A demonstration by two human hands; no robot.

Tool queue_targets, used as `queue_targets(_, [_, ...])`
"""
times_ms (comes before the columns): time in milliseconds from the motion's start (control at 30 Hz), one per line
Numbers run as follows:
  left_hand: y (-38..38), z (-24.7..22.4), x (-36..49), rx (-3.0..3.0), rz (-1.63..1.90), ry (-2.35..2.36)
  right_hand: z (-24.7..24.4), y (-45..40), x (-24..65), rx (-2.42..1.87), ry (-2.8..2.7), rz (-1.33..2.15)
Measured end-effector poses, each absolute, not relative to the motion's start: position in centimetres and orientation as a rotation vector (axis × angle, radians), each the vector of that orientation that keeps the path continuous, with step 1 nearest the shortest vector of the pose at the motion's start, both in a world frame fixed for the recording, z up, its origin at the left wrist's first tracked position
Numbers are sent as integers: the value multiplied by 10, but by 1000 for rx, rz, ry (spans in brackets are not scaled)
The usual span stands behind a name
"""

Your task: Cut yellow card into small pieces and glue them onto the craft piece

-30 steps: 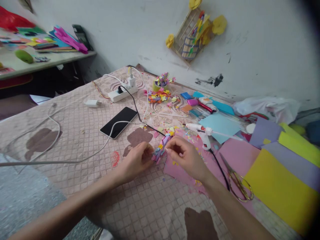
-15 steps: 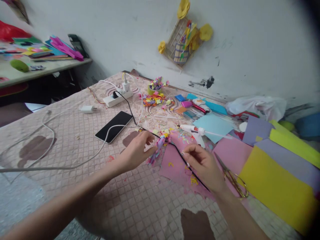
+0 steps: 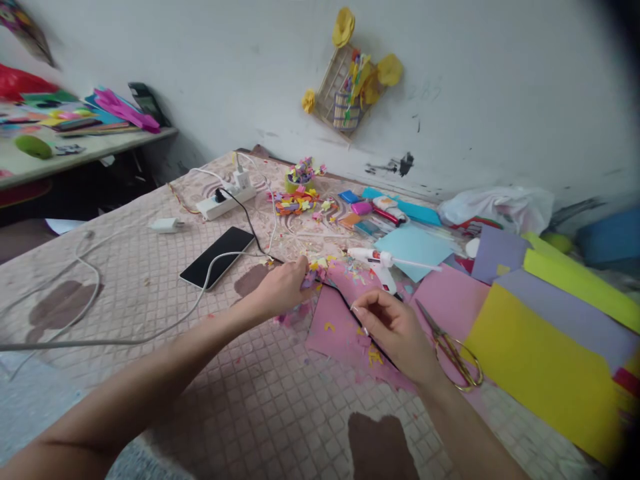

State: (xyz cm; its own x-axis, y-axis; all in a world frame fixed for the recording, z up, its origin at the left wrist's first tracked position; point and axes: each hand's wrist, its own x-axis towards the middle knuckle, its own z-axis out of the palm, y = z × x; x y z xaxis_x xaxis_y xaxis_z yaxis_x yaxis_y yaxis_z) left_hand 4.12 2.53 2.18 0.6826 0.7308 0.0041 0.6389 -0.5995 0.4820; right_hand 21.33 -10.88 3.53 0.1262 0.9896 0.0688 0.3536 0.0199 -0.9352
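Note:
My left hand reaches to a bunch of coloured paper pieces near the middle of the table, its fingers drawn together; what they grip is hidden. My right hand has thumb and forefinger pinched over the black cable; whatever lies between the fingertips is too small to make out. Beneath that cable lies a pink paper sheet with small yellow scraps. Just beyond my hands rests a white glue gun. Gold-handled scissors lie right of my right hand.
A black phone and a white power strip with cables lie at left. Behind are a small pot of paper flowers and loose cut-outs. Yellow, purple and pink sheets cover the right side.
My left hand has closed in on the coloured paper bunch, its fingers now together. My right hand keeps its pinch over the cable. The whole view has shifted slightly.

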Motion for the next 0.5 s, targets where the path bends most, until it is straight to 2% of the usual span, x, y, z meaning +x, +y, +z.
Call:
queue_targets(167, [40, 27, 24, 1952, 407, 912, 35, -110, 214, -1490, -1375, 875])
queue_targets(333, [40, 28, 11, 1388, 328, 797, 32, -109, 213, -1478, -1374, 894])
queue_targets(500, [32, 20, 6, 1096, 327, 742, 30, -107, 209, -1500, -1381, 913])
